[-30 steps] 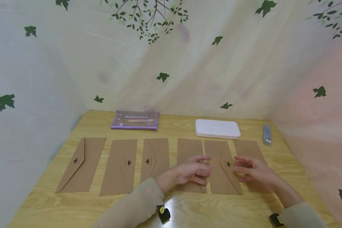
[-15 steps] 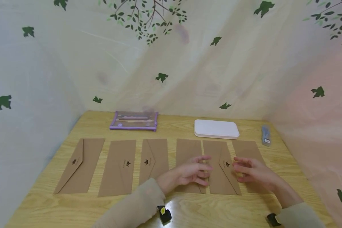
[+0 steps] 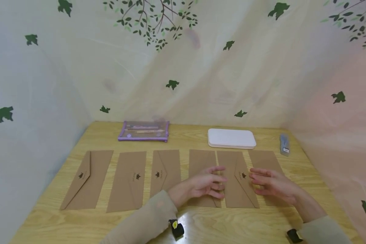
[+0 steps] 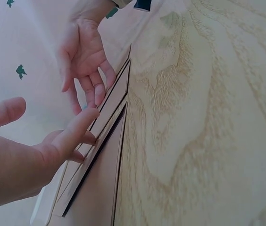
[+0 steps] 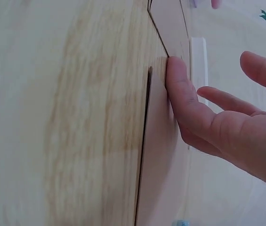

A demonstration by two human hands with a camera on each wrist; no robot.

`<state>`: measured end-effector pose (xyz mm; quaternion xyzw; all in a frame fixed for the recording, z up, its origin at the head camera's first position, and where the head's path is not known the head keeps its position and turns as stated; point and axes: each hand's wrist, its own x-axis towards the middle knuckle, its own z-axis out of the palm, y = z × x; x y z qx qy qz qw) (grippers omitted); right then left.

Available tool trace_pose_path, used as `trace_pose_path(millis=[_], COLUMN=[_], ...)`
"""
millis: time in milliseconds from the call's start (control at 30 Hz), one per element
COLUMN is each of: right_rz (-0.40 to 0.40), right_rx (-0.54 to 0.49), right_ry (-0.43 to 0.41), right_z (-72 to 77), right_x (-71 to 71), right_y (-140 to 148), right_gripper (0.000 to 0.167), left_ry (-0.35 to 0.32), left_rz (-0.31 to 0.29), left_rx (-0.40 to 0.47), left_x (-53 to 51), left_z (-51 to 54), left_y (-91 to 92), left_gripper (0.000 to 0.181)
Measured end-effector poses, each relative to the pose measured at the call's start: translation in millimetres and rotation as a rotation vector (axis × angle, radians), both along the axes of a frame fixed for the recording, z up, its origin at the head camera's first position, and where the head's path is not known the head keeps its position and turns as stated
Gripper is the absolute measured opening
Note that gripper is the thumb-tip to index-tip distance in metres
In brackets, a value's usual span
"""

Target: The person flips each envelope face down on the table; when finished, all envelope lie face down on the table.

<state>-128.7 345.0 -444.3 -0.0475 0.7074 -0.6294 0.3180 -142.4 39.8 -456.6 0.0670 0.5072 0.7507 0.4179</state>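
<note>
Six oblong brown-paper envelopes (image 3: 99,181) line the wood-grained table (image 3: 225,225) from left edge toward right. A clear, purple-trimmed pouch (image 3: 144,131) lies near the far edge. The left hand (image 3: 205,183), fingers spread, overlaps the fourth envelope (image 3: 201,161); the right hand (image 3: 272,183), fingers loosely apart, overlaps the sixth envelope (image 3: 263,159).

Soft, slightly dim light fills the head view, with 1 white glare patch (image 3: 181,217) on the table (image 3: 225,223) at the near side of the left fingers (image 3: 217,178) and broad diagonal shadows across the backdrop (image 3: 201,101) beyond them. Faint shade lies under the right fingers (image 3: 260,179). The 2 wrist views look paler and hazy, the table's grain beside the fingers soft and smeared.
</note>
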Motion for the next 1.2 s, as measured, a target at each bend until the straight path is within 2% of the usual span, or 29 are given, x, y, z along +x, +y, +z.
trace_pose_path(millis=[300, 700, 967, 1200], right_rz=[0.004, -0.039, -0.045, -0.054], right_rx=[-0.026, 0.057, 0.016, 0.018], right_ry=[-0.018, -0.039, -0.077, -0.073], right_z=[1.4, 1.1, 1.8, 0.4], right_x=[-0.9, -1.0, -0.5, -2.9], right_y=[-0.2, -6.3, -6.5, -3.9], right_gripper=[0.07, 0.074, 0.077, 0.077], left_ry=[-0.009, -0.032, -0.036, -0.034], left_rz=[0.003, 0.009, 0.003, 0.01], left_rx=[0.002, 0.001, 0.008, 0.005], left_x=[-0.8, -0.8, -1.5, -0.6], left_z=[-1.7, -2.1, -5.4, -1.2], left_y=[-0.2, 2.1, 4.9, 4.6], left_gripper=[0.064, 0.061, 0.062, 0.061])
